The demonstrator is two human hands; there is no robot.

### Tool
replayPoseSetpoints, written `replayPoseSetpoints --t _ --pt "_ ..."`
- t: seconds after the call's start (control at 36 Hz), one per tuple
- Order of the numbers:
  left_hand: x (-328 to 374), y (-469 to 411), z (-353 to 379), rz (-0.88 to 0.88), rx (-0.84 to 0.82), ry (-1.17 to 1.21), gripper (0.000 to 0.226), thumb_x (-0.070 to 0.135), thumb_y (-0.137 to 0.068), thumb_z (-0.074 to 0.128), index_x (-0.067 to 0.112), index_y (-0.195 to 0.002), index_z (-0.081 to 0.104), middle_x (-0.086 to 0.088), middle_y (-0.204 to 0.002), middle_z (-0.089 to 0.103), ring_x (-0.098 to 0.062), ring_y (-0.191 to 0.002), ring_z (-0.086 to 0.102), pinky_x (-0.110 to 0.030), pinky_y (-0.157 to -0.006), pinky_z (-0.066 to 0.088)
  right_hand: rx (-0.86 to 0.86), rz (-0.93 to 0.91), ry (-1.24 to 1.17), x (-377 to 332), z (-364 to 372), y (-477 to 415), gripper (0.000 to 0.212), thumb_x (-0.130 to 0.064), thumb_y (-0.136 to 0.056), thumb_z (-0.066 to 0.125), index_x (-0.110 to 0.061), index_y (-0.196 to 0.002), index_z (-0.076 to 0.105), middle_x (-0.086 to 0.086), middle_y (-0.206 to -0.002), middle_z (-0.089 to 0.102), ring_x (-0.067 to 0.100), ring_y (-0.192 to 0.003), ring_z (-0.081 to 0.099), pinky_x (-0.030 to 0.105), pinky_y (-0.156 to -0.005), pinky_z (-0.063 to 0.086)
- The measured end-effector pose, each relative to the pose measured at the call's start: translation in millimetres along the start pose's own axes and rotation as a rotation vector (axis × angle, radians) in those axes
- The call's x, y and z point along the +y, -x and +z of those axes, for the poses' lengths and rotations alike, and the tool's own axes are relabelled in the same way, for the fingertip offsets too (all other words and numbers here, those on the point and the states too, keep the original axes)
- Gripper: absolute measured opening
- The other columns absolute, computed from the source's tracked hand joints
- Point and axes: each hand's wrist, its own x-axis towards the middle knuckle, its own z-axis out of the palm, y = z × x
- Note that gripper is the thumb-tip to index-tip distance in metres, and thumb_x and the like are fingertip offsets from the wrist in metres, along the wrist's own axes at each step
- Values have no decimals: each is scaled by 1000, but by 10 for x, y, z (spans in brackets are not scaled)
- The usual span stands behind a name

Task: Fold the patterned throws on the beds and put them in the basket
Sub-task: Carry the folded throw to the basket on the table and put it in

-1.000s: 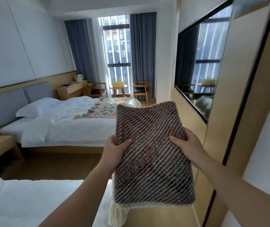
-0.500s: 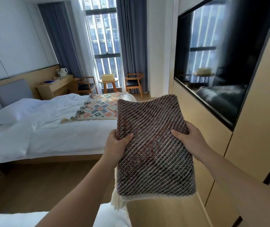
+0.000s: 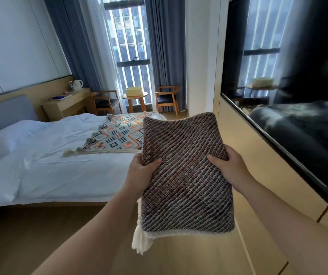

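A folded brown woven throw [image 3: 185, 175] with a white fringe at its lower edge is held flat in front of me. My left hand [image 3: 142, 171] grips its left edge, thumb on top. My right hand [image 3: 229, 167] grips its right edge the same way. A second throw [image 3: 117, 136] with an orange, navy and cream pattern lies spread on the foot of the white bed [image 3: 49, 159]. A pale yellow basket [image 3: 133, 91] sits on a small round table [image 3: 134, 97] by the window, far ahead.
Two wooden chairs [image 3: 167, 99] flank the round table. A desk [image 3: 67, 102] with a kettle [image 3: 77, 84] stands left of them. A wall panel with a dark television [image 3: 290, 96] runs along the right. Wooden floor lies between bed and wall.
I have walked forward along the aisle; the near bed has dropped out of view and the far bed, table and basket are closer. Both hands hold the brown throw as before.
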Motion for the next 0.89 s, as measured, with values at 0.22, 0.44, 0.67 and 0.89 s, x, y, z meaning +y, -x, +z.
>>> replayPoseSetpoints --t 0.22,0.44,0.67,0.89 --pt "127 -1030 517 37 7 36 37 12 -82 75 7 -116 60 -11 -106 72 -28 -92 72 -46 -80 58 -41 -43 -17 75 -239 -1268 26 -23 -87 69 -30 -110 59 -5 -111 66 16 -101 64 46 -94 51" --pt "31 -2011 807 41 -29 11 42 16 -80 77 3 -116 61 -15 -106 72 -34 -94 71 -53 -84 56 -40 -30 -16 302 -290 -2225 27 -23 -86 69 -29 -111 60 -5 -110 67 15 -101 64 46 -94 52" --pt "-165 -3251 961 38 -43 -20 56 30 -69 81 7 -116 60 -12 -107 72 -32 -97 70 -53 -87 54 -7 2 23 595 -99 -3359 32 -25 -87 69 -23 -117 60 -5 -112 67 14 -101 64 44 -94 52" --pt "-230 -4768 1018 62 -28 -44 36 18 -81 75 10 -114 61 -6 -103 73 -20 -91 72 -41 -84 57 26 3 29 766 319 -4757 30 -23 -87 68 -23 -117 60 -7 -111 67 12 -100 64 38 -91 52"
